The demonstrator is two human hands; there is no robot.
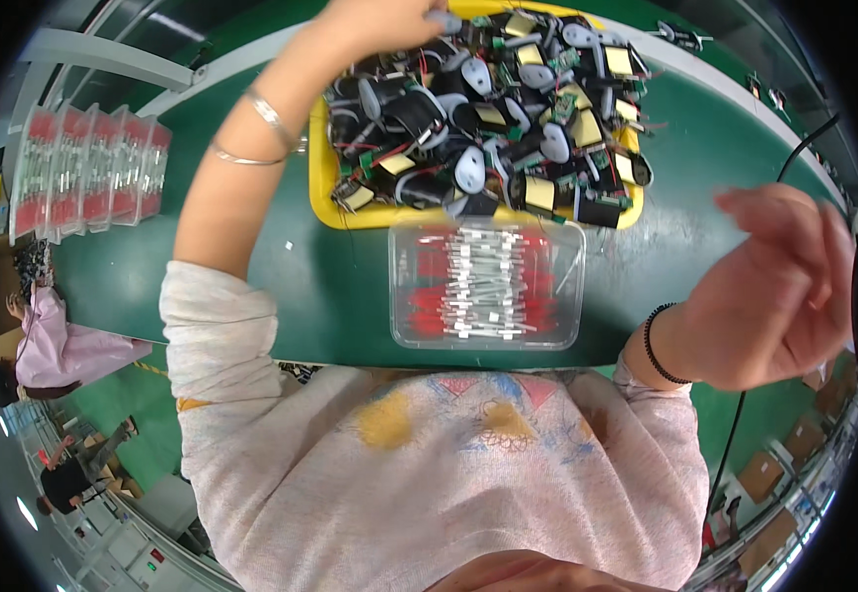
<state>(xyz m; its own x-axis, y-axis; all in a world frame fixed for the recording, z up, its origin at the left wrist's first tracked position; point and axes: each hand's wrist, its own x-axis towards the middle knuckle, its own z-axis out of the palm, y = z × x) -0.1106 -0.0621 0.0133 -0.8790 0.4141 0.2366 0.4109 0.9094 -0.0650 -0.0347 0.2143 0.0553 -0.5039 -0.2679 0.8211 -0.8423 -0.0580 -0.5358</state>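
Note:
My left hand (379,24) reaches over the far left corner of a yellow bin (325,202), partly cut off by the upper edge of the view. Its visible fingers are closed against a grey oval-ended device (445,22). The bin is heaped with small black devices (468,168) with grey oval ends, green circuit boards, red wires and pale yellow pads. Off to the right, my right hand (784,286) is raised above the table's edge, its fingers bent and smeared by motion. Nothing can be made out in it.
Directly before me, a clear plastic box (399,331) holds many thin white-and-red parts. Similar clear boxes (88,173) stand in a row at the left on the green table (340,296). A black cable (809,143) runs along the right. Two people are farther off at left.

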